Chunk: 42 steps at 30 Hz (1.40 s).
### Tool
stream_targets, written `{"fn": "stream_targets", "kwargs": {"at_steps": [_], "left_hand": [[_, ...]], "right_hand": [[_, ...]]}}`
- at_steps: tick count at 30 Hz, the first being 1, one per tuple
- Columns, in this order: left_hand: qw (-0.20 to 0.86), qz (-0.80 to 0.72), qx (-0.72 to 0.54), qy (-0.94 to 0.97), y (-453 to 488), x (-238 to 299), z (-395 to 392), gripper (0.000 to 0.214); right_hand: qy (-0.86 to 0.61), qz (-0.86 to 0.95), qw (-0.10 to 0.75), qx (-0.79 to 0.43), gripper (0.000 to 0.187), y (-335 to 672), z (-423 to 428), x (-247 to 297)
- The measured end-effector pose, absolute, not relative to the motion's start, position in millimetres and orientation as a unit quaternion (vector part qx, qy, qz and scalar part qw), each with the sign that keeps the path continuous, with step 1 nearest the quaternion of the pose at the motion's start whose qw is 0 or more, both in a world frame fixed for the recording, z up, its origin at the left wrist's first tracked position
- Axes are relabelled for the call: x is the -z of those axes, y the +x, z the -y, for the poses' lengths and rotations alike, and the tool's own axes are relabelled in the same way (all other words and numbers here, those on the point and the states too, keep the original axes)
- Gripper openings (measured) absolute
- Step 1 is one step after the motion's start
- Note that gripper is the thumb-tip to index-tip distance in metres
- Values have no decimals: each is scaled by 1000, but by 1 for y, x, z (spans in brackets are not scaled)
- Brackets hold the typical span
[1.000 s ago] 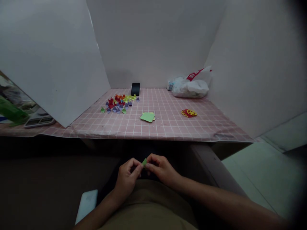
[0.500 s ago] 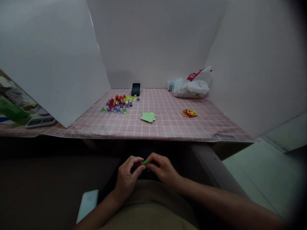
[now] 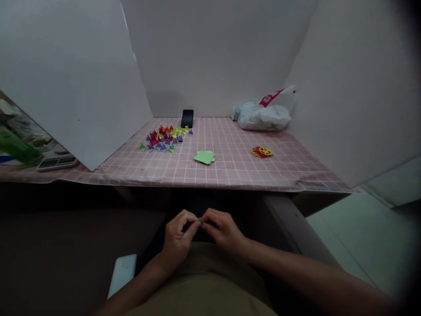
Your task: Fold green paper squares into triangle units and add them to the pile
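The paper stack (image 3: 204, 157), its top sheet light green, lies on the pink checked tablecloth (image 3: 230, 175) and serves as the landmark. Nearer the person than the stack, below the table's front edge, both hands meet over a small green paper piece (image 3: 199, 219). The left hand (image 3: 177, 235) has thumb and forefinger drawn close together on one side of it; the right hand (image 3: 223, 230) pinches the other side the same way — little of the piece shows between the fingertips, so its shape cannot be told. Left of the stack and a bit behind it sit many small folded paper pieces (image 3: 167, 143) in red, orange, yellow, purple and green. Behind the stack, slightly left, is a black phone (image 3: 187, 118); behind and to the right is a white plastic bag (image 3: 265, 118) with red print. Right of the stack, well apart, lie red and yellow cutouts (image 3: 262, 152), overlapping. Far left of it is a grey device (image 3: 57, 162); nearer the person and to the left — a pale slab (image 3: 123, 274) beside the left forearm.
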<state>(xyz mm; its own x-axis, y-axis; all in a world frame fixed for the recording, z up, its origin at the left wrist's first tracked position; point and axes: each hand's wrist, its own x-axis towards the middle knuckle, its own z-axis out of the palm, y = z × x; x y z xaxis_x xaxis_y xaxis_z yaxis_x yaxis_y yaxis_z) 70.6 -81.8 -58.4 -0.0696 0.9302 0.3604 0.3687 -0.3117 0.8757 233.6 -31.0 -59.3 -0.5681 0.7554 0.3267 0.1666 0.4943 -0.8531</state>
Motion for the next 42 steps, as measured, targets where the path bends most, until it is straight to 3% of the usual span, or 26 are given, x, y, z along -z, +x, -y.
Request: {"fn": "stream_targets", "kwargs": {"at_steps": [5, 8, 12, 17, 33, 42], "left_hand": [[346, -525, -528, 571, 71, 64, 78, 7], [402, -532, -558, 494, 70, 64, 77, 23], [407, -545, -552, 482, 71, 60, 79, 12], [417, -543, -546, 483, 75, 54, 79, 16], [592, -493, -525, 362, 76, 47, 77, 20], [616, -482, -510, 358, 74, 49, 77, 16]], "right_hand": [[-320, 753, 382, -431, 14, 234, 28, 58], [-339, 733, 412, -421, 15, 236, 26, 54], [-341, 732, 441, -393, 16, 238, 23, 53], [-306, 760, 457, -346, 15, 239, 20, 59], [-242, 848, 418, -217, 20, 242, 20, 64], [-243, 847, 410, -236, 19, 241, 21, 63]]}}
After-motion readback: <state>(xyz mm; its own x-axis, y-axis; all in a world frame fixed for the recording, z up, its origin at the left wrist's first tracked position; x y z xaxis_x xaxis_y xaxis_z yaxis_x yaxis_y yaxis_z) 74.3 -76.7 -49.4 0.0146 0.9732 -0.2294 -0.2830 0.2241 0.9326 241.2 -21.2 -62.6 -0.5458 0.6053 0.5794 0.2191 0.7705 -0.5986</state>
